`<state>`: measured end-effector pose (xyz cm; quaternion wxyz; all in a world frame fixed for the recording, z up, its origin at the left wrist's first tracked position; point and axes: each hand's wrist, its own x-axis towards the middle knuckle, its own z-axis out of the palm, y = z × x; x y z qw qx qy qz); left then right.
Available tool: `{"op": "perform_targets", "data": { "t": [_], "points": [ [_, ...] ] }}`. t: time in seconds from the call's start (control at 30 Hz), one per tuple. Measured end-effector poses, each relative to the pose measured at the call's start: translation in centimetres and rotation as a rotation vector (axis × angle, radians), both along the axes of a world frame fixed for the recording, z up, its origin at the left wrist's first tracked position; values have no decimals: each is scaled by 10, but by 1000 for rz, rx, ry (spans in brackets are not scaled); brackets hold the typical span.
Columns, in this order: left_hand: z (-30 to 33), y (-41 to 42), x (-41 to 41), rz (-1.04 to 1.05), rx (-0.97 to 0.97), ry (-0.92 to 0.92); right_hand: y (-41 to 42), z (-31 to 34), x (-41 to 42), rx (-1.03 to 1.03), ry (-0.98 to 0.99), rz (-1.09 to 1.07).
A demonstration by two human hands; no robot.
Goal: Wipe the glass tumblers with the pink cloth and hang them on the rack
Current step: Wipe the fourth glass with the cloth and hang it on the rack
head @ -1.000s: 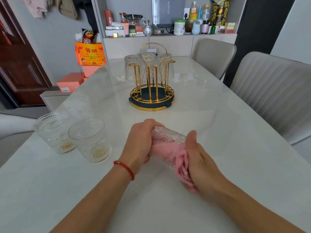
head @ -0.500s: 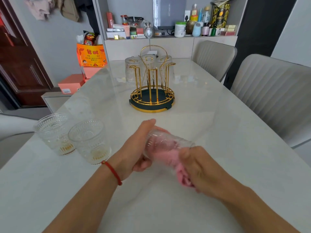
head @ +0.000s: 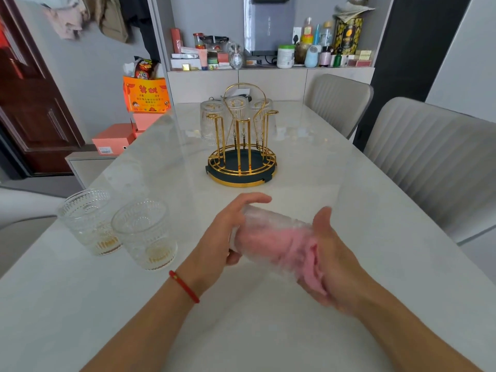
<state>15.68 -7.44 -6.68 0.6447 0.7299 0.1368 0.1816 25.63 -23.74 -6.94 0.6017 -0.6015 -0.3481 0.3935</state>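
My left hand (head: 224, 232) grips the base end of a patterned glass tumbler (head: 268, 224) that lies on its side above the table. The pink cloth (head: 300, 253) is stuffed into its mouth, and my right hand (head: 330, 259) holds the cloth there. Two more tumblers stand upright at the left, one (head: 87, 221) behind the other (head: 146, 234). The gold rack (head: 241, 157) stands mid-table with three tumblers (head: 212, 124) hung upside down on its far pegs.
The white marble table (head: 349, 200) runs away from me. Two grey chairs (head: 434, 162) stand along its right side. A shelf (head: 268, 49) crowded with bottles and boxes is behind the table, and orange boxes (head: 112, 140) sit at the left.
Both hands have twisted the tumbler around the cloth. My right thumb has lifted up and my left fingers have stretched over the glass.
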Motion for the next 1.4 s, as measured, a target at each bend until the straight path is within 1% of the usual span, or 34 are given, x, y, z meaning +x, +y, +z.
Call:
{"op": "perform_targets", "data": {
  "t": [0.03,0.07,0.1,0.13,0.17,0.2,0.23,0.3,0.33,0.4,0.43,0.47,0.5,0.57,0.6,0.63,0.67,0.7,0.73,0.77,0.83,0.9,0.97,1.0,1.03,1.07,1.1,1.17,1.2,1.23,1.27,1.33,1.37,1.4],
  "points": [
    [3,0,-2,-4,-77,150,-1,1,-4,-1,-193,-18],
    [4,-1,-1,36,-133,263,0,1,-9,9,-294,-21],
    [5,-3,1,101,-155,323,1,2,-16,6,-310,-15],
    [5,-4,5,176,-135,329,3,2,-22,-6,-305,-27],
    [3,-5,9,248,-91,274,4,1,-24,-8,-250,-34],
    [1,-6,12,298,-30,164,4,-1,-22,-3,-138,-38],
    [-2,-8,13,323,29,14,3,-7,-17,-2,78,-14],
    [-8,-6,11,325,179,-321,3,-7,-15,123,547,151],
    [-13,-2,11,301,273,-450,7,-5,-12,200,713,281],
    [-16,4,10,239,454,-565,9,3,-4,376,888,400],
    [-14,4,10,203,474,-569,10,2,-6,401,893,397],
    [-10,4,8,149,412,-516,13,-1,-8,363,827,368],
    [-4,3,5,80,272,-417,10,-3,-3,250,725,272],
    [2,1,-1,-50,-28,-95,1,-9,6,79,360,124],
    [4,0,-3,-64,-100,68,0,-6,5,30,113,61],
    [4,-1,-3,-17,-139,184,0,0,-1,3,-99,22],
    [5,-2,-1,66,-166,244,2,5,-11,9,-245,23],
    [5,-3,3,165,-176,251,5,8,-21,7,-303,15],
    [3,-4,7,257,-155,224,7,7,-25,-3,-275,0],
    [2,-5,11,325,-112,162,7,5,-24,-5,-154,-12],
    [-2,-8,12,381,12,-74,5,-7,-16,31,276,61],
    [-11,-5,11,384,191,-336,10,-7,-13,161,735,194],
    [-21,3,13,289,355,-493,12,-2,-6,337,872,336],
    [-19,3,13,247,364,-505,13,-2,-8,372,864,340],
    [-16,4,12,197,316,-463,15,-5,-7,321,832,321],
    [-12,4,10,141,213,-371,12,-5,-2,214,729,236],
    [-9,4,6,89,98,-223,7,-5,2,112,513,139],
    [-4,2,2,40,-110,117,3,3,-2,28,-74,-3],
    [-2,1,2,85,-175,235,3,5,-9,47,-247,-8],
    [1,-1,3,161,-200,299,5,6,-16,55,-307,-5],
    [3,-4,7,236,-194,299,8,5,-22,38,-306,-20],
    [3,-9,14,366,-127,173,10,0,-23,6,-133,-55],
    [1,-12,15,402,-56,35,9,-6,-18,10,61,-16],
    [0,-15,14,421,55,-129,8,-9,-15,66,319,43]
  ]
}}
